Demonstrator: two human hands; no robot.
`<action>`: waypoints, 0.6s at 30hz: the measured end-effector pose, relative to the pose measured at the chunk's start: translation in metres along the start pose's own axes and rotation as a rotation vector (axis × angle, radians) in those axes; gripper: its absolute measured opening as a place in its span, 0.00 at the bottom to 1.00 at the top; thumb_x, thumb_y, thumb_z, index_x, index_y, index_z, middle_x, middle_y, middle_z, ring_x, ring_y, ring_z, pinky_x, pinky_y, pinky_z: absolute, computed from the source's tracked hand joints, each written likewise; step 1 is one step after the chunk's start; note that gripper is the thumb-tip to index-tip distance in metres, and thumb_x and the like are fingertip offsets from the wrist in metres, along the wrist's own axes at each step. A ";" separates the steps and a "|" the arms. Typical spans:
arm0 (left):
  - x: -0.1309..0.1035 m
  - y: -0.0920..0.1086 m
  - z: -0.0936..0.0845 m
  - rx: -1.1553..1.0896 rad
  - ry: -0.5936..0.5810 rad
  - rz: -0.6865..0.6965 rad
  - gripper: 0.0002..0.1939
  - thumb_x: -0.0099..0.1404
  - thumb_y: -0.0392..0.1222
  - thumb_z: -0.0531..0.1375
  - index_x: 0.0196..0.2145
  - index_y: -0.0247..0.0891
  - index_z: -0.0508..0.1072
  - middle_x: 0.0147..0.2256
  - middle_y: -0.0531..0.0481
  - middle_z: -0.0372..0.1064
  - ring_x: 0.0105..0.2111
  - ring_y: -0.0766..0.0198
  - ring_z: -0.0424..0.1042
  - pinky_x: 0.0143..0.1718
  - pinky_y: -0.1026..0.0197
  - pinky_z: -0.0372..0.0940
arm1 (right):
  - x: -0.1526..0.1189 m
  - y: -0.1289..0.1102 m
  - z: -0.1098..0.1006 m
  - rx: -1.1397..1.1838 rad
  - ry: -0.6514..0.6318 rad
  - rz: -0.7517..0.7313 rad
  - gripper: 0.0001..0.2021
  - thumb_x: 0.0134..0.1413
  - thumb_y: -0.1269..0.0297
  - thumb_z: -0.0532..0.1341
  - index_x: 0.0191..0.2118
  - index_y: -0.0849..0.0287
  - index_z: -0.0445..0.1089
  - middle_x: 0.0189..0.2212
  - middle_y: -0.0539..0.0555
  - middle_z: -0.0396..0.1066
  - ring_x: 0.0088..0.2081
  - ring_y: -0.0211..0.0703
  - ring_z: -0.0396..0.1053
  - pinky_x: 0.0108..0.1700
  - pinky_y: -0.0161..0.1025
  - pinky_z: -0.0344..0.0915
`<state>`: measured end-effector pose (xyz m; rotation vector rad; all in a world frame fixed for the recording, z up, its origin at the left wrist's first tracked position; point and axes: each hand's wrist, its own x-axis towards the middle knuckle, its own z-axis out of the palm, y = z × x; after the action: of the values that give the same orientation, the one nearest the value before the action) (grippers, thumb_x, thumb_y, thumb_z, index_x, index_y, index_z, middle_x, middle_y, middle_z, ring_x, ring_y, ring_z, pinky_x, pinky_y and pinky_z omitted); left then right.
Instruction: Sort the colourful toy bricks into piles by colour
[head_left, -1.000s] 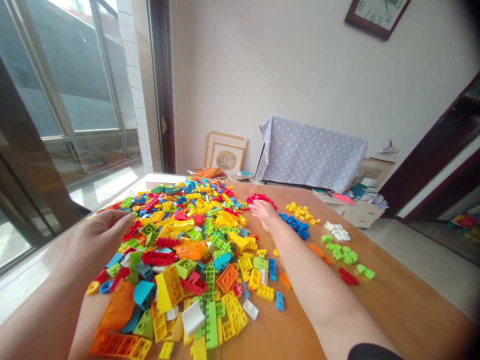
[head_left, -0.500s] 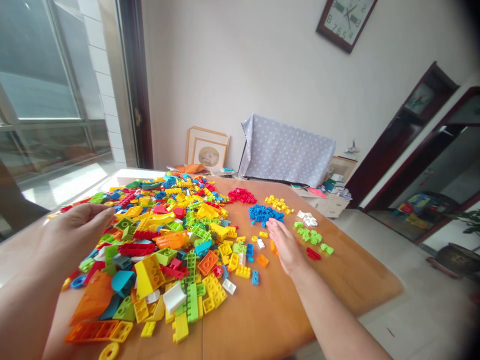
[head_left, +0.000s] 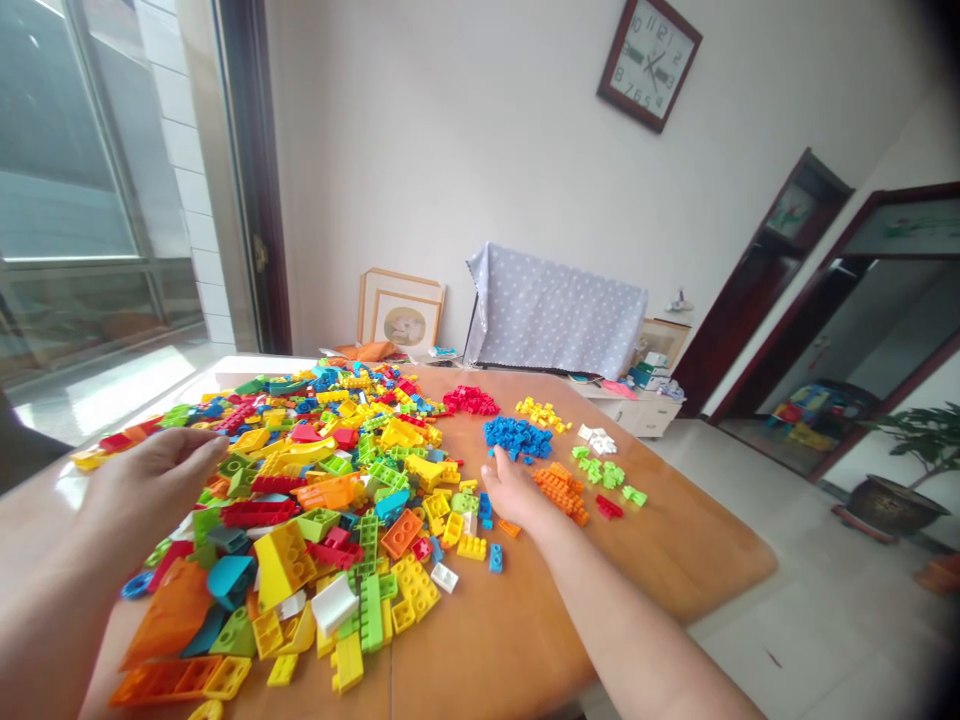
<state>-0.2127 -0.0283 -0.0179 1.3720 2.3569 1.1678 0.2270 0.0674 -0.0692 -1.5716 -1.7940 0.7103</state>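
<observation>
A large mixed heap of toy building bricks [head_left: 315, 480] covers the left and middle of the table. My left hand [head_left: 154, 475] hovers over the heap's left edge, thumb and fingers pressed together; anything between them is hidden. My right hand [head_left: 517, 490] is low at the heap's right edge, fingers stretched out and thumb raised, with no brick visible in it. It is between the loose blue bricks [head_left: 486, 510] and a pile of orange bricks [head_left: 561, 492]. Just beyond it is a pile of blue bricks [head_left: 517, 437].
Sorted piles of red bricks [head_left: 471, 400], yellow bricks [head_left: 544, 413], white bricks [head_left: 597, 438] and green bricks [head_left: 604, 472] lie farther off, with dark red bricks [head_left: 609, 507] nearby. The wooden table [head_left: 675, 560] ends at the right. A cloth-covered object [head_left: 555, 310] stands behind.
My right hand has moved left, from beside the blue pile to the heap's edge, uncovering the orange pile. My left hand stays nearly still. The camera view has shifted slightly.
</observation>
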 end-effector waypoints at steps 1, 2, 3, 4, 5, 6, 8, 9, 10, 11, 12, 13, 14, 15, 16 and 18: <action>0.000 0.000 0.000 0.005 0.001 -0.001 0.28 0.63 0.65 0.59 0.49 0.41 0.76 0.37 0.48 0.78 0.35 0.56 0.75 0.33 0.61 0.63 | -0.001 0.000 0.002 -0.053 -0.003 0.008 0.32 0.62 0.54 0.60 0.69 0.60 0.61 0.69 0.67 0.59 0.71 0.64 0.53 0.70 0.59 0.45; 0.000 0.000 0.000 0.007 0.003 -0.005 0.28 0.63 0.65 0.59 0.49 0.41 0.76 0.36 0.48 0.78 0.35 0.56 0.75 0.33 0.61 0.63 | -0.001 -0.001 0.004 -0.082 -0.006 0.006 0.32 0.63 0.54 0.59 0.69 0.60 0.61 0.69 0.67 0.59 0.70 0.62 0.54 0.70 0.58 0.47; 0.000 0.000 0.000 0.008 0.010 -0.010 0.28 0.64 0.65 0.58 0.49 0.41 0.76 0.36 0.48 0.78 0.34 0.56 0.75 0.32 0.61 0.62 | -0.002 -0.001 0.003 -0.076 -0.012 -0.006 0.31 0.64 0.54 0.58 0.69 0.60 0.60 0.69 0.66 0.59 0.70 0.60 0.55 0.70 0.57 0.49; 0.000 0.000 0.000 0.004 0.016 -0.014 0.28 0.64 0.65 0.58 0.49 0.41 0.76 0.36 0.49 0.78 0.34 0.56 0.75 0.32 0.61 0.62 | -0.003 -0.002 0.002 -0.046 -0.010 -0.016 0.31 0.65 0.53 0.57 0.69 0.60 0.60 0.68 0.65 0.60 0.69 0.58 0.57 0.69 0.55 0.51; -0.001 0.000 0.000 -0.001 0.022 -0.016 0.27 0.64 0.64 0.58 0.49 0.41 0.76 0.36 0.49 0.78 0.34 0.57 0.75 0.32 0.61 0.62 | -0.004 -0.003 -0.001 -0.003 0.003 -0.020 0.30 0.66 0.52 0.55 0.69 0.60 0.60 0.68 0.65 0.61 0.68 0.56 0.59 0.69 0.53 0.53; -0.001 0.000 0.000 -0.004 0.028 -0.017 0.27 0.64 0.64 0.58 0.49 0.41 0.76 0.36 0.49 0.78 0.34 0.57 0.75 0.31 0.61 0.62 | -0.005 -0.004 -0.006 0.043 0.028 -0.016 0.30 0.67 0.50 0.53 0.68 0.60 0.61 0.67 0.64 0.63 0.67 0.54 0.61 0.68 0.50 0.55; -0.002 0.001 -0.001 -0.008 0.034 -0.014 0.26 0.64 0.63 0.58 0.49 0.41 0.77 0.35 0.50 0.77 0.35 0.57 0.75 0.31 0.61 0.62 | -0.007 -0.006 -0.015 0.110 0.099 0.002 0.29 0.68 0.49 0.51 0.67 0.60 0.63 0.65 0.64 0.65 0.66 0.51 0.63 0.66 0.47 0.58; -0.002 0.001 -0.001 -0.008 0.034 -0.014 0.26 0.64 0.63 0.58 0.49 0.41 0.77 0.35 0.50 0.77 0.34 0.57 0.74 0.31 0.61 0.62 | -0.009 -0.006 -0.019 0.121 0.132 0.002 0.29 0.69 0.48 0.50 0.66 0.60 0.64 0.64 0.64 0.66 0.65 0.51 0.64 0.66 0.47 0.58; -0.003 0.002 -0.001 -0.007 0.033 -0.016 0.26 0.64 0.63 0.58 0.49 0.41 0.77 0.35 0.50 0.77 0.34 0.57 0.74 0.31 0.61 0.62 | -0.011 -0.006 -0.021 0.115 0.154 -0.008 0.28 0.69 0.48 0.49 0.65 0.60 0.65 0.64 0.63 0.67 0.65 0.51 0.64 0.66 0.47 0.58; -0.003 0.002 -0.001 -0.008 0.031 -0.021 0.27 0.64 0.64 0.58 0.49 0.41 0.77 0.35 0.50 0.77 0.33 0.58 0.74 0.30 0.61 0.61 | -0.014 -0.005 -0.022 0.098 0.162 -0.026 0.28 0.69 0.48 0.49 0.64 0.61 0.66 0.63 0.63 0.68 0.65 0.51 0.64 0.66 0.47 0.58; -0.003 0.002 -0.001 -0.012 0.027 -0.025 0.27 0.64 0.64 0.58 0.49 0.41 0.76 0.34 0.50 0.77 0.32 0.58 0.73 0.30 0.61 0.61 | -0.017 -0.004 -0.021 0.073 0.155 -0.044 0.28 0.70 0.48 0.48 0.64 0.61 0.67 0.63 0.64 0.68 0.65 0.52 0.64 0.67 0.47 0.58; -0.003 0.003 -0.001 -0.016 0.024 -0.025 0.27 0.64 0.64 0.58 0.49 0.41 0.76 0.34 0.51 0.77 0.31 0.59 0.73 0.29 0.61 0.61 | -0.021 -0.002 -0.018 0.041 0.138 -0.057 0.29 0.70 0.47 0.47 0.64 0.62 0.67 0.64 0.64 0.67 0.65 0.53 0.63 0.67 0.48 0.57; -0.003 0.003 -0.001 -0.019 0.021 -0.024 0.27 0.64 0.64 0.58 0.49 0.41 0.76 0.33 0.51 0.77 0.30 0.60 0.73 0.29 0.62 0.61 | -0.026 -0.001 -0.014 0.003 0.107 -0.058 0.31 0.70 0.46 0.47 0.65 0.62 0.66 0.65 0.64 0.65 0.67 0.54 0.61 0.68 0.49 0.56; -0.003 0.003 0.000 -0.020 0.021 -0.020 0.27 0.63 0.64 0.58 0.49 0.41 0.76 0.33 0.52 0.77 0.30 0.60 0.72 0.29 0.62 0.61 | -0.030 0.001 -0.008 -0.039 0.067 -0.046 0.33 0.69 0.44 0.47 0.67 0.64 0.63 0.67 0.65 0.62 0.69 0.55 0.58 0.69 0.50 0.53; -0.003 0.003 0.000 -0.019 0.022 -0.015 0.27 0.63 0.64 0.58 0.49 0.42 0.76 0.33 0.52 0.77 0.30 0.60 0.73 0.30 0.62 0.62 | -0.035 0.001 -0.002 -0.085 0.027 -0.027 0.36 0.69 0.42 0.47 0.69 0.65 0.61 0.69 0.66 0.59 0.71 0.57 0.53 0.71 0.52 0.50; -0.003 0.004 0.000 -0.012 0.023 -0.007 0.26 0.63 0.64 0.58 0.48 0.43 0.76 0.34 0.52 0.77 0.31 0.59 0.74 0.30 0.62 0.62 | -0.043 0.000 0.011 -0.186 -0.042 -0.001 0.41 0.66 0.37 0.48 0.72 0.65 0.55 0.72 0.67 0.51 0.74 0.59 0.43 0.73 0.54 0.42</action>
<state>-0.2081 -0.0298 -0.0164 1.3529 2.3644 1.2007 0.2222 0.0251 -0.0815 -1.6858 -1.9392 0.5939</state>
